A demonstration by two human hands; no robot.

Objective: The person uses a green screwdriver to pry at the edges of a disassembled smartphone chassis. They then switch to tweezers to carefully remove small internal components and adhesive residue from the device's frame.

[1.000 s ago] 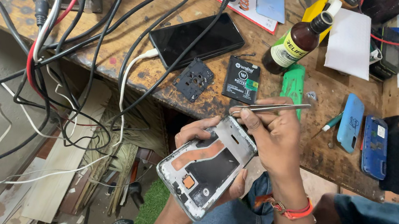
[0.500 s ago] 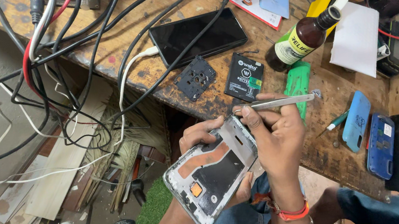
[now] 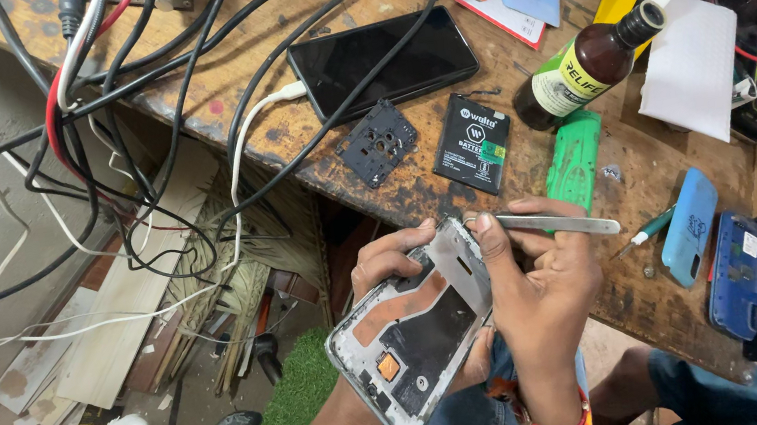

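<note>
Two bare hands work on one opened phone frame (image 3: 415,339), held in the air below the front edge of the wooden surface (image 3: 641,285), over the person's lap. The frame is grey-rimmed, back side up, tilted so that its lower end points toward the bottom left; a small orange part shows near that lower end.

Left hand (image 3: 390,260): fingers closed around the upper end of the phone frame, thumb lying across the top edge, remaining fingers underneath and mostly hidden.

Right hand (image 3: 545,293): fingers closed on metal tweezers (image 3: 555,221). The tweezers lie nearly level, pointing left, with the tips at the top corner of the frame; whether the tips touch the frame cannot be determined. An orange band sits on the right wrist.

Items on the surface, beyond the hands:
- a black phone (image 3: 383,61) lying screen up, with a white cable plugged into its left end;
- a small black plastic panel (image 3: 376,143) just beside it, near the edge;
- a black battery (image 3: 472,142) to the right of the panel;
- a brown bottle (image 3: 589,68) lying on its side;
- a green strip-shaped part (image 3: 574,157) below the bottle;
- two blue phone covers (image 3: 714,246) at the right, side by side.

Black, white and red cables (image 3: 95,133) hang off the surface at the left.
</note>
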